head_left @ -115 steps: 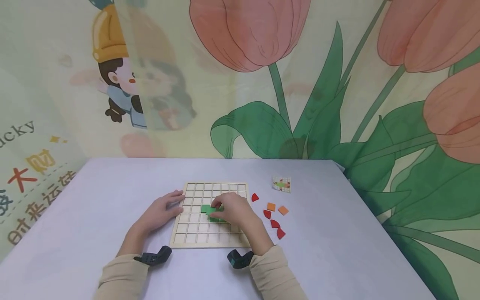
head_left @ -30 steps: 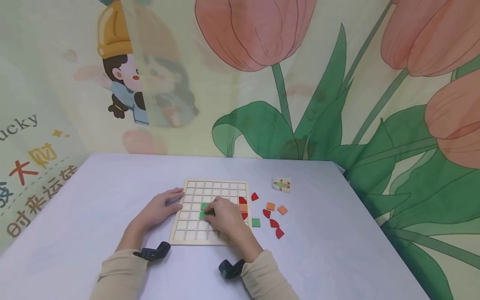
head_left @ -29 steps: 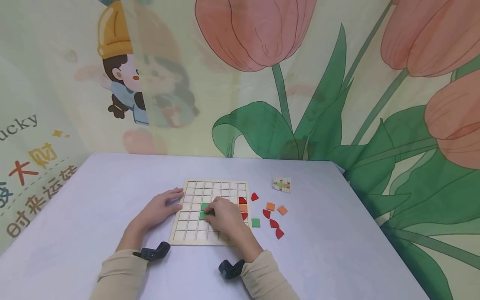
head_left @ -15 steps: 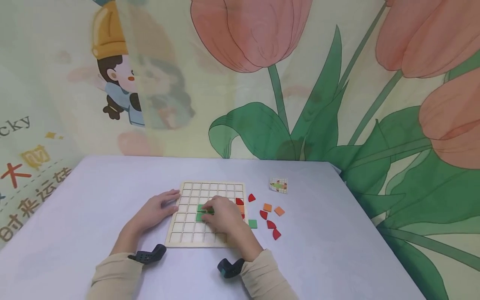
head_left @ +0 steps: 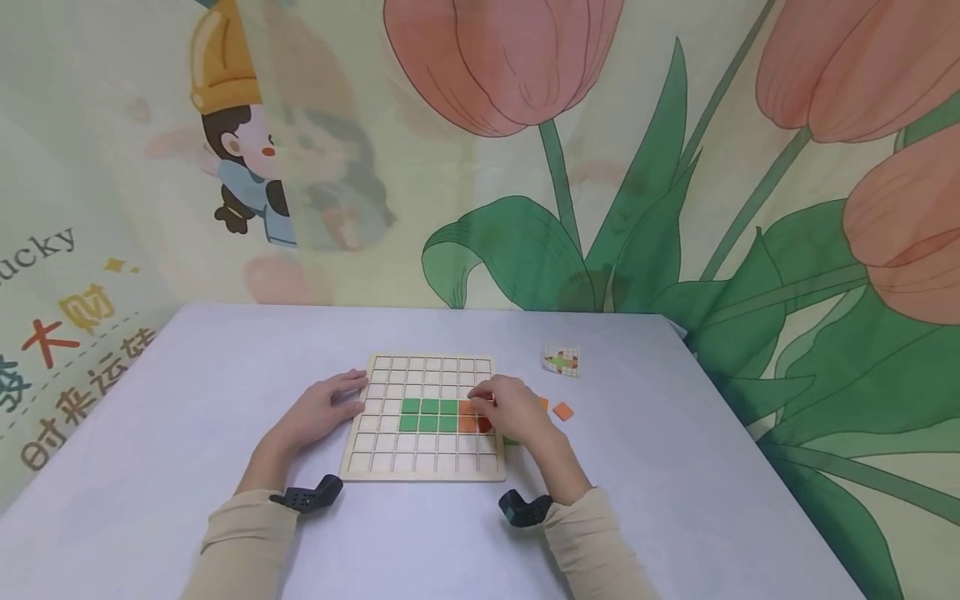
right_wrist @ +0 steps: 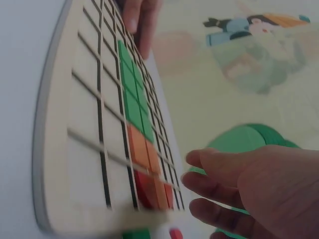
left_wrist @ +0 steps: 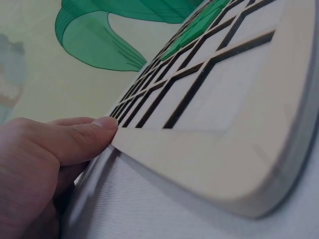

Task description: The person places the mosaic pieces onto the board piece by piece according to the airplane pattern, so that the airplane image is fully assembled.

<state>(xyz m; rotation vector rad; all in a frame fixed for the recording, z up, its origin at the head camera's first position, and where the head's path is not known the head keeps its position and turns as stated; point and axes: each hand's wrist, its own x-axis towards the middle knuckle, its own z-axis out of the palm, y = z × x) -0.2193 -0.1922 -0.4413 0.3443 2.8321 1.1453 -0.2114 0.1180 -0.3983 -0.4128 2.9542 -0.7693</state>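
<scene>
The place is an indoor table setting; whether home, classroom or studio cannot be told. A white cloth-covered table (head_left: 420, 533) fills the lower frame before a pale cream wall covering (head_left: 427, 167) printed with large pink tulips (head_left: 502, 58), a yellow-hatted cartoon child (head_left: 243, 179) upper left, and colourful Chinese lettering (head_left: 51, 343) at left.

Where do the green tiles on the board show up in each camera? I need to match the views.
Head: green tiles mid-board, below the picture's center and slightly left.
Left wrist: green tiles at the top, right of center.
Right wrist: green tiles in the upper left.
Shared landmark: the left hand at the board's edge.
</scene>
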